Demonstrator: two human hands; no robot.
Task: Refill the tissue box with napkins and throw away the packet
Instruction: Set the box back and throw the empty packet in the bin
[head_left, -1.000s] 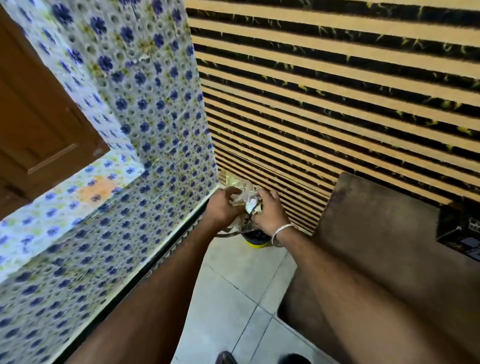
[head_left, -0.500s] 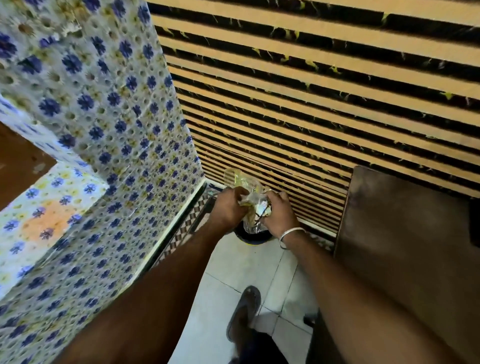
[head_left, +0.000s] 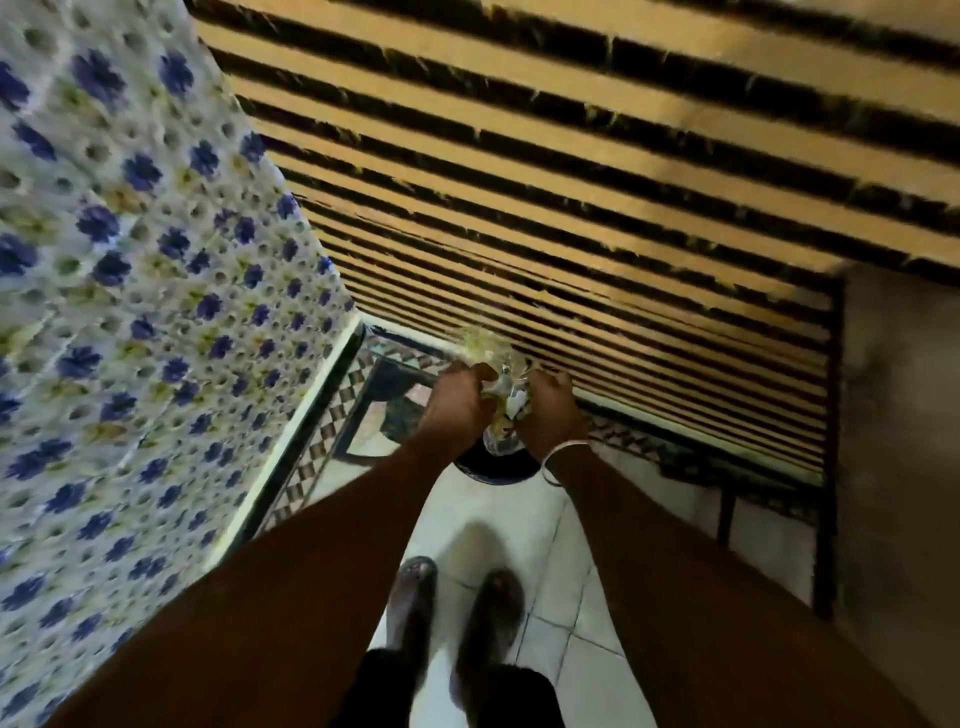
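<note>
A crumpled clear plastic packet (head_left: 497, 384) is squeezed between both my hands, low near the floor. My left hand (head_left: 457, 405) grips its left side and my right hand (head_left: 545, 410), with a metal bangle on the wrist, grips its right side. Directly under the packet sits a small round dark bin (head_left: 493, 465), mostly hidden by my hands and wrists. The tissue box is not in view. The picture is motion-blurred.
A wall of blue-flowered tiles (head_left: 130, 312) runs along the left, and a yellow-and-black striped wall (head_left: 571, 208) stands behind the bin. A dark wooden table (head_left: 893, 467) fills the right side. My two feet (head_left: 457, 603) stand on the pale floor tiles.
The view has tilted downward, so both feet and more floor now show. My hands have stayed clenched on the packet above the bin, crushing it smaller.
</note>
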